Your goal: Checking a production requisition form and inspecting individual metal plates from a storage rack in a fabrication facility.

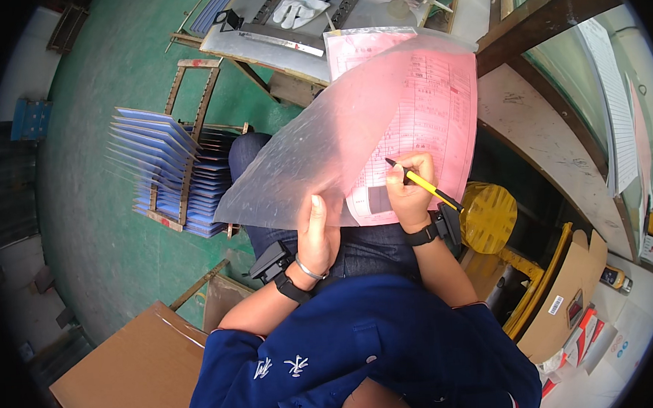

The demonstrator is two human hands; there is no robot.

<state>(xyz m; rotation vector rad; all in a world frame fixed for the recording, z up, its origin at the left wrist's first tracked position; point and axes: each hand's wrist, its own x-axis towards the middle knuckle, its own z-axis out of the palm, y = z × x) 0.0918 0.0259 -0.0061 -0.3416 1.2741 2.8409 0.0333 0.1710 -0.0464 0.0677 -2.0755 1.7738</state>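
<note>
My right hand (412, 192) pinches a yellow and black marker pen (436, 189), its dark tip close over a pink printed form (440, 124). The form lies above my lap, its upper end by the table. A clear plastic sleeve (294, 150) is folded back off the form toward the left. My left hand (317, 230) grips the sleeve's lower edge, thumb on top and fingers partly hidden behind it. Bands with black devices sit on both wrists, and a bracelet on the left.
A rack of blue panels (166, 168) stands on the green floor to the left. Ahead is a worktable (259, 41) with a white glove (299, 11) on it. A yellow round stool (490, 217) and an open cardboard box (564, 302) are at right; another carton (132, 369) is lower left.
</note>
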